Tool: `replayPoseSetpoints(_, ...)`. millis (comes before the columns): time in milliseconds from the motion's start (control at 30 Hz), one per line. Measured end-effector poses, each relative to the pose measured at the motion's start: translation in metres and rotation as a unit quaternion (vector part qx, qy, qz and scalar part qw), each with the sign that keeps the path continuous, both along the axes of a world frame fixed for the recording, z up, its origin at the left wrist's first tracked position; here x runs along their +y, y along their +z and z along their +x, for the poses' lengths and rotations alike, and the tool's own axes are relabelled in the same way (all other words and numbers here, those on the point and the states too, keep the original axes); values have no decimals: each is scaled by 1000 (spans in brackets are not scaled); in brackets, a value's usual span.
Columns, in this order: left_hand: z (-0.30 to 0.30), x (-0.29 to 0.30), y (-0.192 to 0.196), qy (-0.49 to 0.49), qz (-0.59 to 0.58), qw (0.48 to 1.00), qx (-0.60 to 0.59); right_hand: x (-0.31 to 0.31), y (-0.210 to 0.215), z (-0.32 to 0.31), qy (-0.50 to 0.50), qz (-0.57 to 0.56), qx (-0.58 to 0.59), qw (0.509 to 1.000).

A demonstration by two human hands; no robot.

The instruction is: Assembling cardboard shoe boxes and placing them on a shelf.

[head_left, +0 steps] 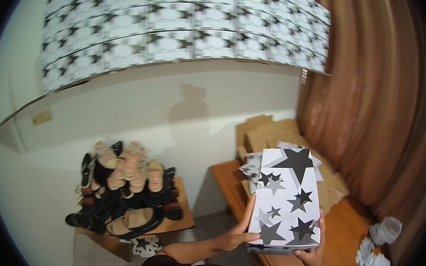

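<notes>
Both hands hold a star-printed shoe box above the bench.

The left hand (233, 237) clasps the near left edge of the shoe box (287, 202), thumb up its side; the right hand (313, 253) grips the near right corner, fingers along the side; keeping both grips level would likely stop the box tipping; below lies the wooden bench (349, 231) with crumpled paper (386, 229); farther off, flattened cardboard (265, 134), a low table heaped with sandals (125, 186), a brown curtain (373, 95), a shelf of matching boxes (181, 27).

Dim, warm indoor light casts a soft shadow on the wall (190, 106); fisheye edges bend and darken.
</notes>
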State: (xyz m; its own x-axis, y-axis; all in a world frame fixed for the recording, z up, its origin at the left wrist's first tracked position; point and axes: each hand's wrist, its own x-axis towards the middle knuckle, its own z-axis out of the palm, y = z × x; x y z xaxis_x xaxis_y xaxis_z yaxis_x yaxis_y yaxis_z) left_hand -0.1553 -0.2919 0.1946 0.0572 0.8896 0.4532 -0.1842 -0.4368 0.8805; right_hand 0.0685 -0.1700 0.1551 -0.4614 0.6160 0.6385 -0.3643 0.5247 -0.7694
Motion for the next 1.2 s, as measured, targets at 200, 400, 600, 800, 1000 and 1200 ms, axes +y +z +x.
replayPoseSetpoints(200, -66, -138, 37, 221, 72, 970, 70, -55, 39, -134, 242, 148, 64, 957)
replayPoseSetpoints(400, -118, -299, 54, 439, 214, 856, 172, -193, 78, -287, 386, 253, 174, 870)
replayPoseSetpoints(600, -181, -444, 96, 558, 265, 708, 343, -337, 115, -395, 451, 277, 254, 810)
replayPoseSetpoints(800, -229, -522, 160, 629, 284, 664, 287, -426, 179, -476, 477, 270, 233, 803)
replayPoseSetpoints(1000, -305, -558, 231, 642, 264, 629, 351, -453, 247, -538, 447, 270, 235, 820)
replayPoseSetpoints(1200, -371, -560, 274, 694, 266, 549, 383, -467, 285, -569, 433, 248, 255, 828)
